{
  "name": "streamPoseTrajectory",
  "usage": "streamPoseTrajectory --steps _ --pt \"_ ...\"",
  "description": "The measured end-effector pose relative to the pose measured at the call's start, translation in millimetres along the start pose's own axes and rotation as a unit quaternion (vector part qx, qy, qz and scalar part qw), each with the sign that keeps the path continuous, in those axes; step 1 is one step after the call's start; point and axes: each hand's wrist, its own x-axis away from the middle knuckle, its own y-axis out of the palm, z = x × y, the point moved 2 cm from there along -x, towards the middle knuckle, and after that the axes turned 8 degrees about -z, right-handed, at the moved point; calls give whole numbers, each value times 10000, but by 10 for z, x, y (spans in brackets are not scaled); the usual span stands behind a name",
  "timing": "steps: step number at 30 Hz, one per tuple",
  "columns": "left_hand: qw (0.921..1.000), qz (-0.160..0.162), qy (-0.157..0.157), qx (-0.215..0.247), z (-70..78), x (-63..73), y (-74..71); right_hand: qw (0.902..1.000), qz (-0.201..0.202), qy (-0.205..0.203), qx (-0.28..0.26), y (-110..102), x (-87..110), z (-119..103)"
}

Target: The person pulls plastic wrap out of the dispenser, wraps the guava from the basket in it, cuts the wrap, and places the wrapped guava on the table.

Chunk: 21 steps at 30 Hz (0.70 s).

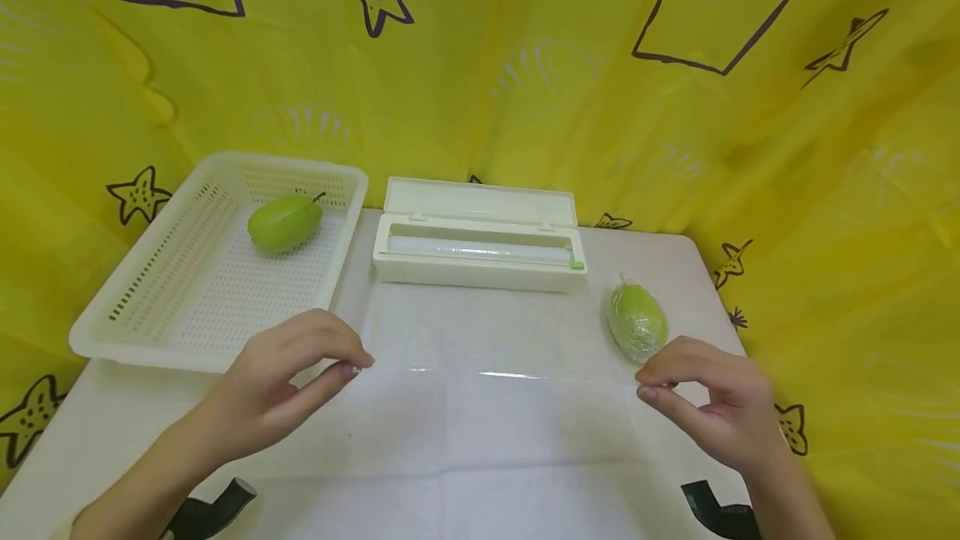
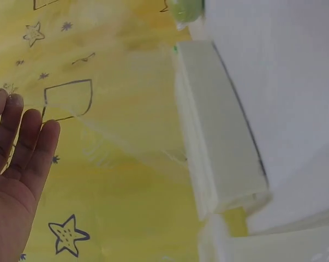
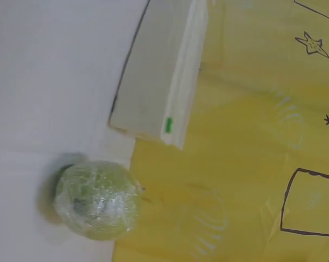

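A sheet of clear cling film (image 1: 513, 375) stretches toward me from a white dispenser box (image 1: 480, 275), whose lid stands up behind the film roll (image 1: 480, 250). My left hand (image 1: 288, 382) pinches the film's near left corner between thumb and forefinger, in front of the basket. At the near right corner, my right hand (image 1: 708, 394) pinches the film in the same way. In the left wrist view, the film runs from the left fingertips (image 2: 14, 99) to the box. Just beyond my right hand lies a green pear-like fruit (image 1: 637, 323) wrapped in film. The right wrist view does not show the right hand.
A white slotted basket (image 1: 217, 361) stands at the left with one unwrapped green fruit (image 1: 285, 223) in it. A white cloth (image 1: 480, 498) covers the table. Behind it hangs a yellow curtain (image 1: 465, 90). Dark curved pieces (image 1: 217, 511) show beneath both wrists.
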Motion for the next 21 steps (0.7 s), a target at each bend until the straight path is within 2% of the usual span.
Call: streamPoseTrajectory --steps 3,6,11,16,21 --pt "9998 -16 213 30 47 90 69 9996 -207 171 -11 59 123 19" --pt "9996 -112 232 93 75 180 149 9990 -323 321 25 114 239 45" --pt "9990 -434 55 -27 68 336 281 9974 -391 604 89 208 421 84" --pt "9980 -625 -21 -89 6 535 391 9947 -572 849 15 318 615 174" --pt "9941 -952 -428 -298 -73 770 557 9864 -798 1416 245 426 936 379"
